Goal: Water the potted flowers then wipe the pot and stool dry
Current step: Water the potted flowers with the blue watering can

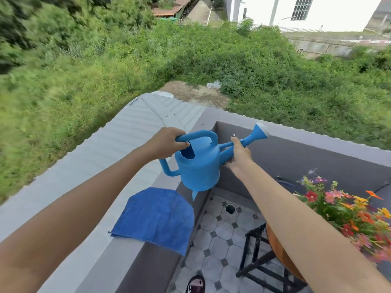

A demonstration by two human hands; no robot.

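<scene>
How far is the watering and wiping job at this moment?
Nothing looks finished yet. In hand: the left hand grips the handle of the blue watering can and the right hand holds its spout, away from the potted flowers. Left: watering, then wiping the pot and stool with the blue cloth lying on the ledge.

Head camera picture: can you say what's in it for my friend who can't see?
Two hands hold a blue watering can in the air above a balcony corner: the left hand grips its top handle, the right hand steadies the spout. A blue cloth hangs over the ledge, and potted flowers sit on a black stool at right.
</scene>
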